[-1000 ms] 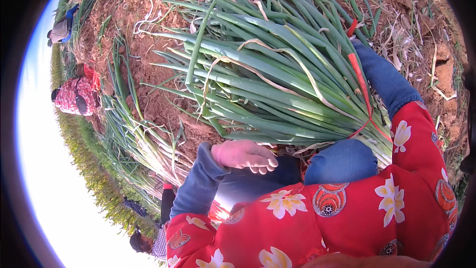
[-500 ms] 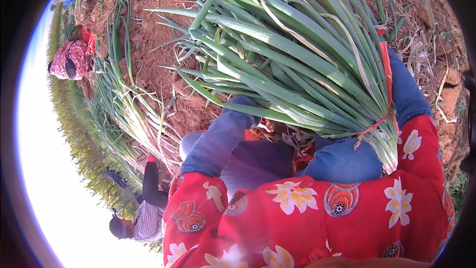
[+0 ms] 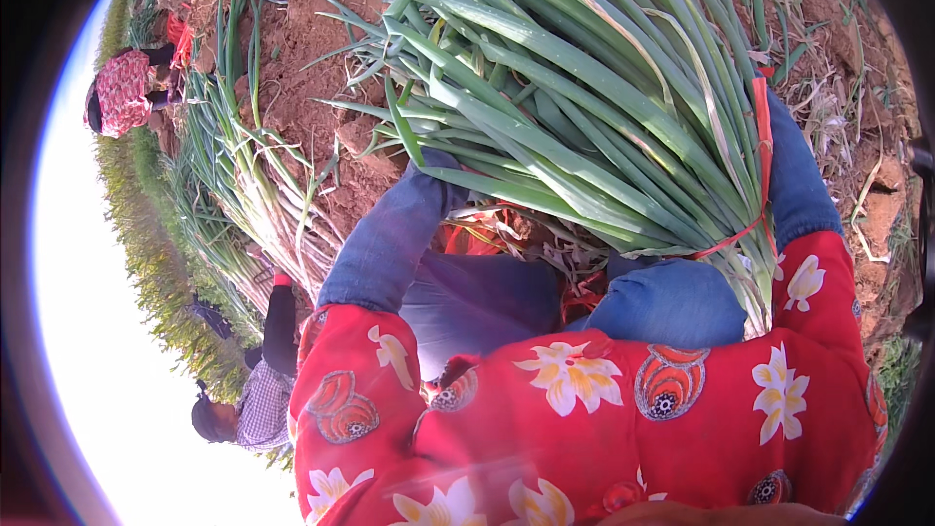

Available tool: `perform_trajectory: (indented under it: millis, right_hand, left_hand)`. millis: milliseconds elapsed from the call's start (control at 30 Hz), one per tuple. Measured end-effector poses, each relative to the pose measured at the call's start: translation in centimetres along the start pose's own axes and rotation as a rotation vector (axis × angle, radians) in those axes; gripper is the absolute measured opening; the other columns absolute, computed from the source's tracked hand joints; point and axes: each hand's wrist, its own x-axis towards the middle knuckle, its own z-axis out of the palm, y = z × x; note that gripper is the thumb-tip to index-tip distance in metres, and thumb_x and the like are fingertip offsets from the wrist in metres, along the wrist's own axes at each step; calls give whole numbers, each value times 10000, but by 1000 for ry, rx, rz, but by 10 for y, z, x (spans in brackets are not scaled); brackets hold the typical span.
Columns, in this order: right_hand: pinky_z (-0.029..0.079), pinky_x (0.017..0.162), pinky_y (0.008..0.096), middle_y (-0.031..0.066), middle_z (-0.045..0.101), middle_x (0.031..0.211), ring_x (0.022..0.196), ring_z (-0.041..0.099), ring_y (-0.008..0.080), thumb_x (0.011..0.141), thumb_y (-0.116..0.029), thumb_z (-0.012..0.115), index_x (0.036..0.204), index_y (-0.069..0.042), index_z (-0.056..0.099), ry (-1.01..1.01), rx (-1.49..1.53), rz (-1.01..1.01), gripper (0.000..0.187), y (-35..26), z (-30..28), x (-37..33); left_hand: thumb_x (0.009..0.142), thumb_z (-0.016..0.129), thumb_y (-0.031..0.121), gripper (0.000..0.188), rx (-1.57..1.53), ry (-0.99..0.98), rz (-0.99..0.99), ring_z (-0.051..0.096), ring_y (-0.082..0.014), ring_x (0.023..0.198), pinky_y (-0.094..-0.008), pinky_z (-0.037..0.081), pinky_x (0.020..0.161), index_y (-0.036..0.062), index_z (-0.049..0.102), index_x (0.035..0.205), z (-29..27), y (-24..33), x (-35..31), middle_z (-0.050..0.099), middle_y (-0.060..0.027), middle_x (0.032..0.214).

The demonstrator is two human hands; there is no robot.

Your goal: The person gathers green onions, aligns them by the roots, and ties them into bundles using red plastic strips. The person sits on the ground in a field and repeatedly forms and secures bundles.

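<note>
A large bundle of green onions (image 3: 584, 107) lies across in front of me, its leaves fanning away to the far left and its pale ends beside my right knee. Red ribbon (image 3: 763, 136) binds it near those ends, with a long strip running up its right side. My left forearm, in a blue sleeve (image 3: 385, 224), reaches to the bundle's left edge, where leaves cover the hand. On the right, the other blue sleeve (image 3: 804, 175) goes behind the bundle, hiding my right hand. The fingers of both hands are out of sight.
More green onions (image 3: 263, 185) lie in a row at left. Beyond them are a person in a checked shirt (image 3: 265, 411) and another in a red patterned top (image 3: 125, 93). Reddish soil (image 3: 302, 58) and dry scraps surround the bundle; red ribbon (image 3: 477, 234) lies by my knees.
My left arm has moved forward and to the left along the bundle's edge. The bundle's leaves have shifted slightly. At far left, the person in red has changed posture, and their arm now shows.
</note>
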Motion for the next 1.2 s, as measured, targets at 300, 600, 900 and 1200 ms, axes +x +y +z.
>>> perform_trajectory:
  millis: [300,600,900,1200]
  right_hand:
    - [528,870,388,172,722,1045,951,700,272,943,-290,628,1175,-71,703,-22,1,3,328,3,-1,11]
    - [524,871,384,164,727,1041,944,700,261,936,-302,647,1169,-69,710,-27,-4,-11,335,-3,-3,22]
    - [520,871,381,157,732,1038,937,700,250,929,-313,666,1162,-67,717,58,52,-33,343,8,-18,44]
    - [525,893,401,179,729,1066,993,698,302,883,-371,683,1185,-35,700,282,41,139,452,-2,-118,9]
  left_hand:
    - [991,511,275,336,-39,31,1,693,-284,1018,-427,585,859,46,596,1222,10,-8,-7,692,-181,1109]
    - [989,513,267,331,-63,69,16,690,-289,1024,-431,581,866,47,596,1221,22,-15,-5,692,-182,1109]
    - [987,515,259,325,3,92,40,687,-295,1030,-436,577,873,48,597,1220,17,-14,8,692,-184,1109]
    - [985,517,251,320,99,95,33,684,-301,1036,-440,572,881,49,598,1219,-4,-17,-6,692,-185,1108]
